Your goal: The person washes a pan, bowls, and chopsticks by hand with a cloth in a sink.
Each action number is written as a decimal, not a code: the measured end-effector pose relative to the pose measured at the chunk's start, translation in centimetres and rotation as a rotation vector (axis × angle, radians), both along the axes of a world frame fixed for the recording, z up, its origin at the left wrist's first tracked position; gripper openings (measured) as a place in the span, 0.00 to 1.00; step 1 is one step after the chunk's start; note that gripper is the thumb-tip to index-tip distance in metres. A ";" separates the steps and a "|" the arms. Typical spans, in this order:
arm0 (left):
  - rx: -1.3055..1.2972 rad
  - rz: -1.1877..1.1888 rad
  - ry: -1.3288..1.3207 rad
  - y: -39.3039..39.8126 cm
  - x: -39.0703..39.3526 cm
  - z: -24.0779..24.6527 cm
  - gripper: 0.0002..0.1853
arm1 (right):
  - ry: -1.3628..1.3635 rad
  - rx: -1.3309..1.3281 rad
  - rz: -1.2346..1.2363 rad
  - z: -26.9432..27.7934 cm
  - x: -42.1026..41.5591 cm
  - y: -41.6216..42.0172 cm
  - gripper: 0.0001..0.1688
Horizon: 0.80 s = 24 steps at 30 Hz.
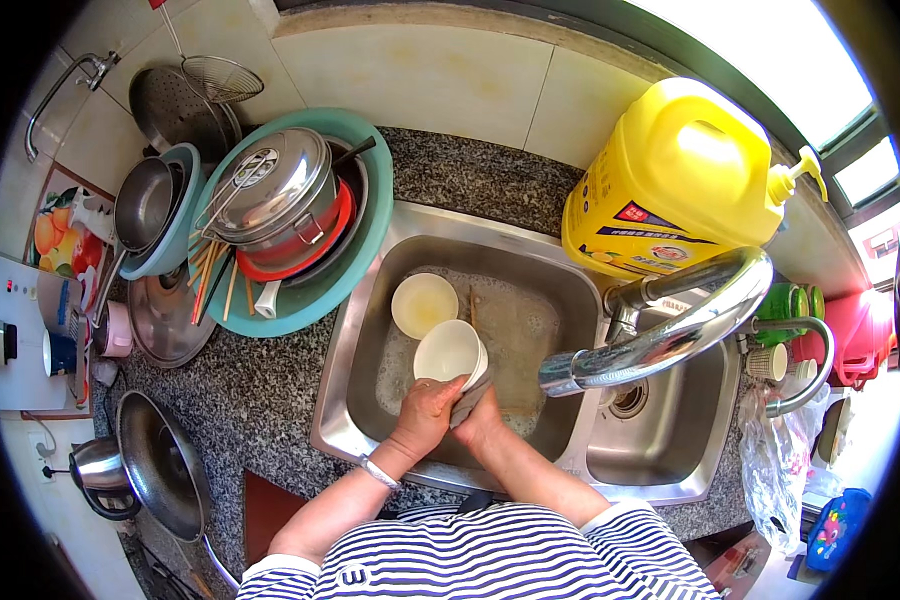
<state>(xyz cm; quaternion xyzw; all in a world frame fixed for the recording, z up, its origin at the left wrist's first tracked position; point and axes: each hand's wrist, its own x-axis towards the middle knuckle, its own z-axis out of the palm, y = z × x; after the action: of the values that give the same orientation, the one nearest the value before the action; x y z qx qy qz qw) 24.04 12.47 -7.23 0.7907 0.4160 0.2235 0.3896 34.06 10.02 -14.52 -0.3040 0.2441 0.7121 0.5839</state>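
Observation:
Over the large basin of a stainless steel sink (450, 244), my left hand (429, 409) grips the near rim of a tilted white bowl (448, 351). My right hand (481, 415) presses a grey cloth (469, 401) against the bowl's outer right side. Most of the right fingers are hidden behind the cloth and bowl. Just beyond, a second white bowl (424, 305) sits in shallow, cloudy, sudsy water (517, 322). A thin brown stick, perhaps a chopstick (472, 307), stands or leans in that water.
A chrome faucet (645, 367) arches over the divider towards the smaller basin (637, 450). Behind it stands a large yellow pump jug (660, 187). At left, a teal tub (375, 225) holds a lidded steel pot (270, 187) and chopsticks (208, 277). A frying pan (161, 465) leans at lower left.

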 end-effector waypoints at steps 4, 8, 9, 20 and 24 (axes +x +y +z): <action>-0.128 -0.037 -0.051 -0.9 -0.4 2.0 0.14 | -0.077 0.074 0.141 4.6 3.5 0.7 0.28; -0.239 0.081 -0.077 -1.3 -0.3 1.6 0.14 | -0.154 0.082 0.166 2.2 2.4 -0.2 0.27; -0.235 0.125 -0.084 -1.0 -0.3 1.6 0.14 | -0.181 0.063 0.174 2.9 1.8 -0.1 0.29; 0.182 -0.119 0.293 -0.9 -0.9 1.5 0.11 | -0.488 0.005 0.184 5.4 0.3 -1.8 0.30; 0.123 -0.291 0.338 -1.0 -1.2 0.7 0.14 | -0.847 0.017 0.230 0.9 1.2 -2.1 0.26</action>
<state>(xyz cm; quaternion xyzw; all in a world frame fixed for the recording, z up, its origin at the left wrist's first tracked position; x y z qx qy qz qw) 22.81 11.48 -6.55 0.8907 0.3426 0.0544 0.2938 35.29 7.89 -13.64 -0.5895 -0.0580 0.5871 0.5518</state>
